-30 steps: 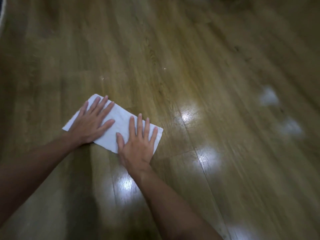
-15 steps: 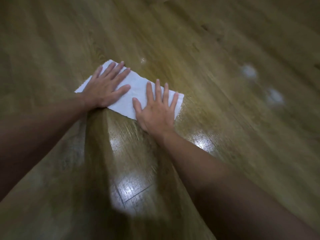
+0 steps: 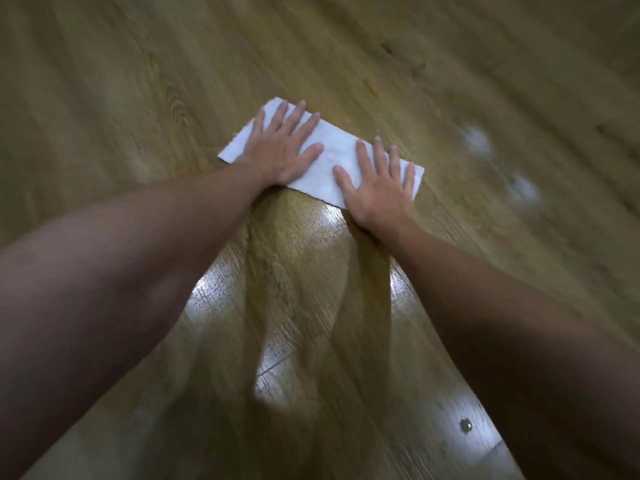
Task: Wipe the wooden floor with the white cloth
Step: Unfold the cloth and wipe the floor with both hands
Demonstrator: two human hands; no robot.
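Note:
A folded white cloth (image 3: 332, 157) lies flat on the wooden floor (image 3: 138, 98), a long strip slanting from upper left to lower right. My left hand (image 3: 280, 147) presses on its left half with straight, spread fingers. My right hand (image 3: 377, 188) presses flat on its right half, fingers pointing away from me. Both arms are stretched far forward. The cloth's middle shows between the hands; its ends are partly covered by them.
Two blurred whitish patches (image 3: 476, 138) (image 3: 523, 192) show on the floor to the right of the cloth. Bright light reflections (image 3: 273, 372) lie on the planks between my arms. A small round shiny object (image 3: 465, 425) sits on the floor at lower right.
Both hands have pushed the cloth forward across the floor, away from me, with my arms now extended further. The hands keep the same flat pose on the cloth.

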